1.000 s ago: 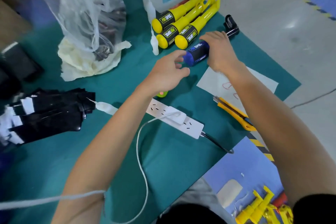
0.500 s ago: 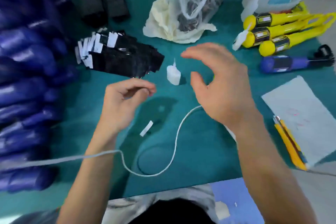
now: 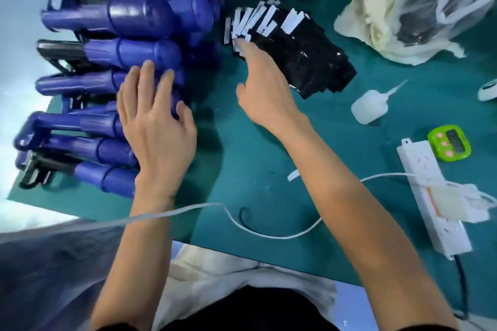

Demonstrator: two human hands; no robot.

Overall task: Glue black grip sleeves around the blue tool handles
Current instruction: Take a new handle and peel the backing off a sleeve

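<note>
Head view: left hand [image 3: 158, 126] spreads wide over piled blue tool handles [image 3: 129, 54], right hand [image 3: 265, 83], empty, fingers the black grip sleeves [image 3: 295, 48]; several could lift together.

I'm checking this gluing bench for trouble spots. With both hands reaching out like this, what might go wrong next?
1. The left hand lies spread on the heaped blue tool handles; pulling one may send others rolling off the mat edge.
2. The right hand reaches the fanned black grip sleeves; it may lift several at once.
3. The white cable runs under both forearms and could snag.
</note>
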